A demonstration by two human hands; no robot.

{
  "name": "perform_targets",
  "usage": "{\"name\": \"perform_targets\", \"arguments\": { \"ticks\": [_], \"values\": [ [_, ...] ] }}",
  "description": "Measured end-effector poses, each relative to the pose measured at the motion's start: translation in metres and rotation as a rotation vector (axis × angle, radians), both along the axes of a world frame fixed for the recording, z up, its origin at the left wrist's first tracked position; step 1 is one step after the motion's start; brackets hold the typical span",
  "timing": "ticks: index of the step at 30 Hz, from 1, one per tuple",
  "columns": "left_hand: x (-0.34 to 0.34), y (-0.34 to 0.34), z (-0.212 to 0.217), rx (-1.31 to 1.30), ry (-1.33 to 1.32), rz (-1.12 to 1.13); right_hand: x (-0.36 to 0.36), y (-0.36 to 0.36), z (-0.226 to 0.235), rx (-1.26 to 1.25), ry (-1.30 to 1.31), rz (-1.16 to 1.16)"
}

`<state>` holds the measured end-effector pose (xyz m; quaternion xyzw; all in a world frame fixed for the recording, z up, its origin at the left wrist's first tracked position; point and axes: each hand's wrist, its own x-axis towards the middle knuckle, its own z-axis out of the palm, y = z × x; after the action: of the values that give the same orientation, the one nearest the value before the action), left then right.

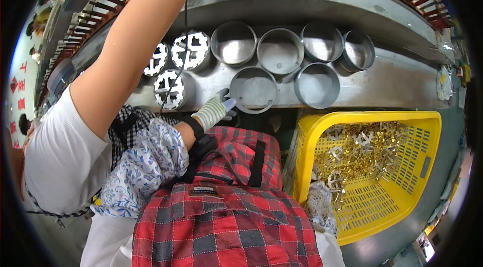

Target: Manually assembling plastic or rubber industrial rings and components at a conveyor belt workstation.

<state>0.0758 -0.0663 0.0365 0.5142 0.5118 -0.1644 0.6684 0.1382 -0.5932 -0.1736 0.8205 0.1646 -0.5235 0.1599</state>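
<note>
My left hand (213, 110), in a striped glove with pale fingertips, is at the left side of a round metal cup (253, 90) in the near row. Its fingers are spread and reach the cup's outer wall, with nothing seen gripped between them. Another grey round cup (317, 86) stands to the right, and more stand in the row behind. White toothed discs (169, 89) lie in three round containers on the left. My right floral sleeve (321, 204) reaches over the left rim of the yellow basket (370, 116); the right hand itself cannot be made out.
Small gold-coloured metal pieces (367, 154) and several white toothed parts fill part of the basket. A co-worker's bare arm (143, 35) crosses the upper left, over the metal bench (392, 78). A thin dark cord (186, 30) hangs before the discs. Dark-red slats line the back.
</note>
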Motion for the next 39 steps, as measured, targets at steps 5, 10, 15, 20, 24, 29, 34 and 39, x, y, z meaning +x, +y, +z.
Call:
{"name": "perform_targets", "arguments": {
  "ticks": [5, 10, 15, 20, 24, 29, 34, 39],
  "values": [
    [0.007, -0.006, -0.005, -0.050, -0.062, 0.079, 0.029, 0.027, -0.036, -0.030, -0.012, -0.112],
    [0.012, -0.007, -0.016, 0.176, -0.046, -0.019, 0.082, 0.070, 0.083, 0.548, -0.445, -0.962],
    [-0.005, 0.010, -0.042, 0.367, 0.059, -0.106, 0.125, 0.144, 0.268, 1.411, -0.668, -1.386],
    [-0.028, 0.030, -0.010, 0.499, 0.128, -0.166, 0.121, 0.261, 0.359, 1.399, -1.099, 0.123],
    [-0.062, 0.032, -0.026, 0.226, -0.119, 0.235, 0.096, 0.362, 0.327, 1.481, -0.523, 0.424],
    [-0.071, 0.022, -0.017, -0.224, -0.264, 0.545, 0.065, 0.443, 0.248, 1.707, -0.390, 0.320],
    [-0.070, 0.027, 0.005, -0.115, -0.317, 0.311, 0.046, 0.473, 0.205, 1.710, -0.379, 0.249],
    [-0.065, 0.029, -0.005, -0.103, -0.356, 0.247, 0.042, 0.483, 0.199, 1.696, -0.369, 0.297]
  ]
}}
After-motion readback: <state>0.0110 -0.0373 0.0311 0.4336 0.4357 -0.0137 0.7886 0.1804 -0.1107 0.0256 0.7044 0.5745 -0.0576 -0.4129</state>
